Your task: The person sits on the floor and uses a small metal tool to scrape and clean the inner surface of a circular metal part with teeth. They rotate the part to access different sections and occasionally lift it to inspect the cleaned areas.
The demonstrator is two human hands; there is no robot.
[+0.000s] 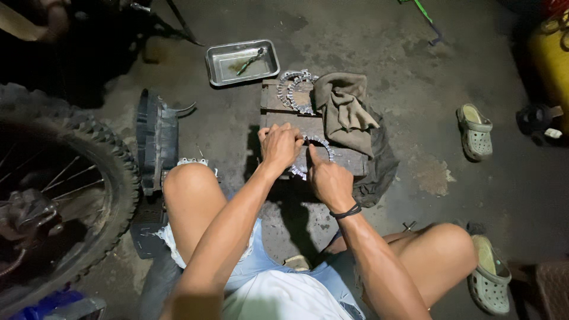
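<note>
My left hand and my right hand rest together on a toothed metal ring plate lying on a low wooden block. The left hand's fingers curl over the plate's left side; what they pinch is hidden. The right hand presses its forefinger on the ring, a black band at its wrist. A stack of similar ring plates sits at the block's far end, beside a crumpled brown rag.
A metal tray holding a small tool lies on the concrete floor beyond the block. A knobby motorcycle wheel stands at left, with a black plastic part beside it. Grey clogs lie at right. My bare knees flank the block.
</note>
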